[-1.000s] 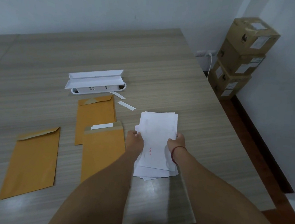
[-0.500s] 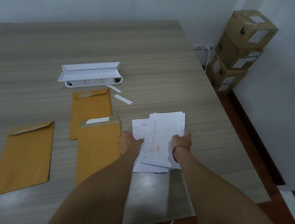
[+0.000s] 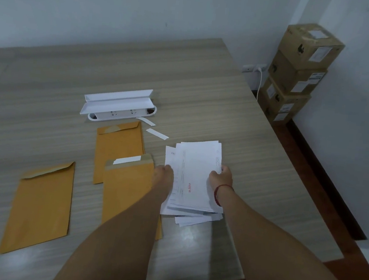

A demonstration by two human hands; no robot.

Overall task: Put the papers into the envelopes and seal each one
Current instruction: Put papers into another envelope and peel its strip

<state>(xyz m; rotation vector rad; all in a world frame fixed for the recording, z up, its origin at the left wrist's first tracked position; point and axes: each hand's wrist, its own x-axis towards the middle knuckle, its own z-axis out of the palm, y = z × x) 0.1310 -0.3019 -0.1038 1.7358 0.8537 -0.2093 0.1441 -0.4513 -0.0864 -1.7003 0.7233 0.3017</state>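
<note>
White papers (image 3: 195, 174) lay stacked on the surface (image 3: 205, 92), at 3 o'clock from the open-flapped envelope (image 3: 127, 193). Your right hand (image 3: 220, 176) pinched the top sheets' edge. Your left hand (image 3: 163, 175) met the 9 o'clock edge, its grip hidden. The step likely called for separating one set cleanly and squaring its edges.
</note>
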